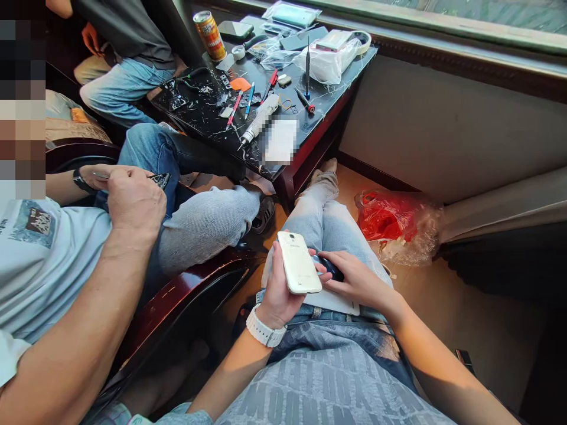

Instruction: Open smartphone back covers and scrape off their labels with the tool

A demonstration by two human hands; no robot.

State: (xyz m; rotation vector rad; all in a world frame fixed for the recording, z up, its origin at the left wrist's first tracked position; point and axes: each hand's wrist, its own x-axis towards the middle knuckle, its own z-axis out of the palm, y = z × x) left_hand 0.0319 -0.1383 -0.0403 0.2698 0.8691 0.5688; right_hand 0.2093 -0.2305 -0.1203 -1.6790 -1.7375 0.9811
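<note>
In my left hand (283, 289) lies a white smartphone (301, 262), its back cover and camera facing up, with my fingers wrapped round its sides. My right hand (358, 274) is just to the right, over my lap. Between its thumb and fingers sits a dark, glossy, rounded object (330, 267), partly covered, whose kind I cannot make out. Beneath my hands a flat white thing (343, 304) rests on my thighs, mostly hidden.
Ahead stands a black marbled table (323, 109) with screwdrivers, pens, a drink can (209, 36), a white rotary tool (260, 120) and plastic-wrapped items. At left, a person's hands (135, 198) hold a small dark part. A red plastic bag (390, 218) lies on the floor.
</note>
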